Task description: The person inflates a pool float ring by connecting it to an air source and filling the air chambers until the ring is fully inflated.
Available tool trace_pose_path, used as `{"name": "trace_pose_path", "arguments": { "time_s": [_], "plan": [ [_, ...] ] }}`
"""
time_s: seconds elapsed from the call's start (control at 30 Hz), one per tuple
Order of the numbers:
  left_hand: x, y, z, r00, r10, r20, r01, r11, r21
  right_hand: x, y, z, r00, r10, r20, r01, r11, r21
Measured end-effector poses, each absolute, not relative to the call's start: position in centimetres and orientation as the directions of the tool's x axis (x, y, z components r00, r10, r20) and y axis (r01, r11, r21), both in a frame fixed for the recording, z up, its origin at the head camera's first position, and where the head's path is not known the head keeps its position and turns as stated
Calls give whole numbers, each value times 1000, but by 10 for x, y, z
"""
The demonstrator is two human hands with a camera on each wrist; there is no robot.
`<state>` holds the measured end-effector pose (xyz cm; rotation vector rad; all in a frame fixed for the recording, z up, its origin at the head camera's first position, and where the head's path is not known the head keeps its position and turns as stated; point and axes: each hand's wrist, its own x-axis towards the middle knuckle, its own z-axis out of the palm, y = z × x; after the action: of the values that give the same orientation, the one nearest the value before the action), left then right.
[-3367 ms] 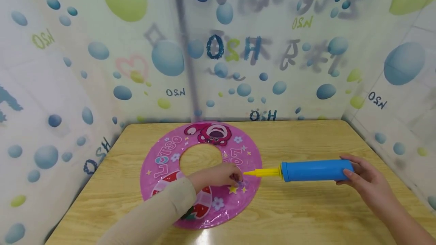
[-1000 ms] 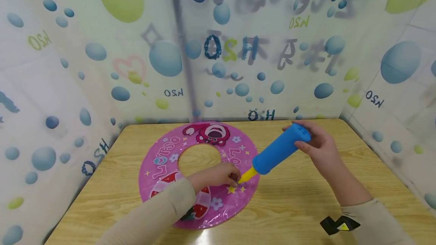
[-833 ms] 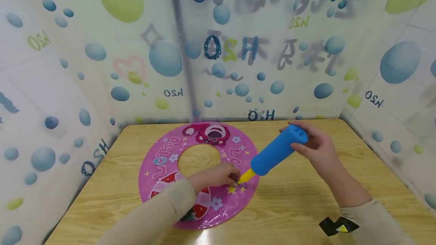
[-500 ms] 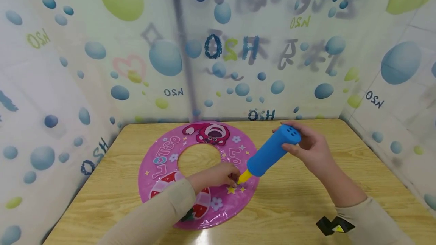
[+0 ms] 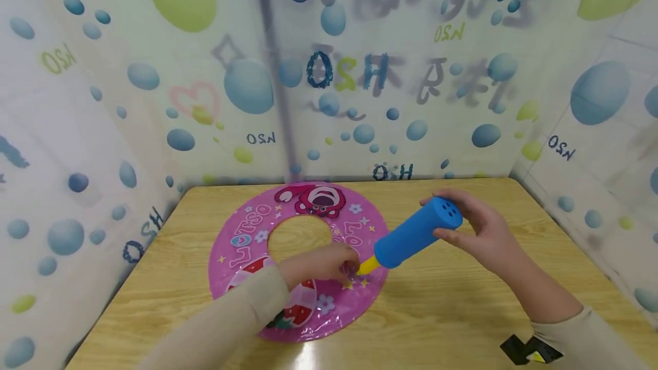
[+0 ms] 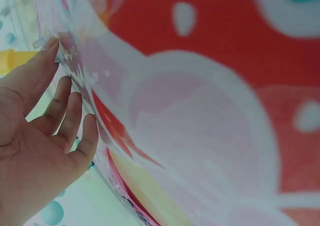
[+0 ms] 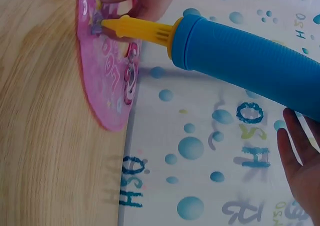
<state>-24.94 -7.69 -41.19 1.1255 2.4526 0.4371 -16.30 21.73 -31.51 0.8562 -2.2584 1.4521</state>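
A pink swim ring (image 5: 354,310) with a bear print lies flat on the wooden table, looking thin and only slightly filled. My left hand (image 5: 326,262) reaches across it and pinches the small clear valve (image 7: 96,26) on its right side. In the left wrist view, the thumb and index finger of that hand (image 6: 47,131) meet at the valve while the other fingers rest against the ring. My right hand (image 5: 485,236) grips the rear of a blue hand pump (image 5: 411,240), tilted down to the left. Its yellow nozzle (image 7: 142,29) meets the valve; how deep it sits is hidden.
The wooden tabletop (image 5: 462,313) extends around the ring. Behind and on both sides stand pale walls (image 5: 411,33) printed with bubbles and lettering. A black strap piece (image 5: 529,350) sits at my right sleeve.
Over three seconds ago the pump lay level, its tip right of the valve; it has since swung to a slant with the nozzle at the valve. Lately its rear end shifted slightly right and down.
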Motion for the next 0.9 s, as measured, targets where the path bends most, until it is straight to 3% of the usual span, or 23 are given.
{"name": "trace_pose_path", "arguments": {
  "time_s": [0.3, 0.47, 0.57, 0.9],
  "plan": [
    [-239, -105, -411, -683, 702, -200, 644, 709, 289, -155, 240, -319, -820, -285, 496, -571, 457, -681],
    [-237, -121, -410, -742, 636, -211, 570, 765, 300, -158, 243, -321, -833, -265, 485, -550, 486, -679],
    [-236, -128, -408, -770, 592, -237, 512, 795, 325, -163, 244, -324, -842, -259, 473, -538, 462, -706],
    [-232, -142, -406, -773, 584, -248, 479, 793, 376, -168, 244, -331, -839, -271, 471, -538, 286, -793]
  ]
}}
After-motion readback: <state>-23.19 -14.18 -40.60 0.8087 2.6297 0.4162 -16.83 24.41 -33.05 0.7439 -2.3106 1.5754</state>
